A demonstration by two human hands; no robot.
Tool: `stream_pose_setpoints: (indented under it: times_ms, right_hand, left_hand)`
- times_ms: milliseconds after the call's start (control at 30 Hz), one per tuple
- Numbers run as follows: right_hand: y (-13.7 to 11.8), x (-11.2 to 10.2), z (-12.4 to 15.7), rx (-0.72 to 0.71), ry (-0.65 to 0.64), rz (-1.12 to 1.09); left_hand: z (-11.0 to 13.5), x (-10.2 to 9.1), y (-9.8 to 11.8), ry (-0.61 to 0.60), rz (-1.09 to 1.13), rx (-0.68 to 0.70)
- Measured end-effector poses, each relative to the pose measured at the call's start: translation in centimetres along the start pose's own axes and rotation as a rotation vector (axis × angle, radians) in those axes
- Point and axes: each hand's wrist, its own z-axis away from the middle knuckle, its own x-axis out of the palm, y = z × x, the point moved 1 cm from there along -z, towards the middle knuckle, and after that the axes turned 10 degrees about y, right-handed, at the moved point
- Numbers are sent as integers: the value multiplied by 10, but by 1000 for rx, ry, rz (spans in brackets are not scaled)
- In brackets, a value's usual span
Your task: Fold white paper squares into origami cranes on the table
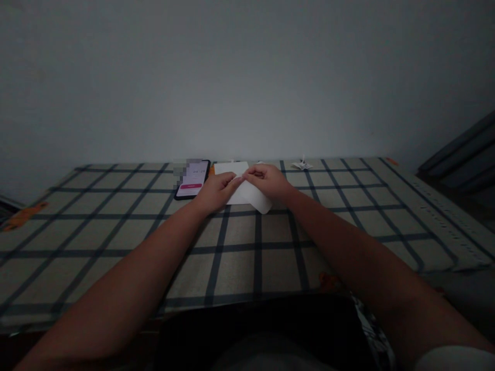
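Over the middle of the table, my left hand (217, 191) and my right hand (268, 180) meet with their fingertips pinched together. A white paper-like piece with rounded corners (260, 200) hangs from the pinch, below my right hand. Both hands seem to grip its upper edge, though the fingers hide part of it. Under them lies a flat white sheet (231, 168), partly covered by my hands. Just left of my left hand lies a phone (192, 180) with a lit screen showing a pink button.
A blue-and-white checked cloth (235, 257) covers the table. A small crumpled white scrap (302, 165) lies toward the back, right of my hands. The plain wall (247, 77) rises directly behind the table. Dark folded fabric (464, 149) stands at the far right.
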Motion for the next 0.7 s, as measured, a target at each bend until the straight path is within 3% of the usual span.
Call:
stream_pose_setpoints:
  times_ms: [267,500,700]
  right_hand:
    - [-4,0,2,-29,24,85]
    - [-7,0,6,-171,49,259]
    - [-9,0,6,-193,61,319]
  left_hand:
    - [0,0,-1,-17,22,-31]
    - [0,2,-1,-21,-10,5]
    - [-1,1,2,-14,56,-52]
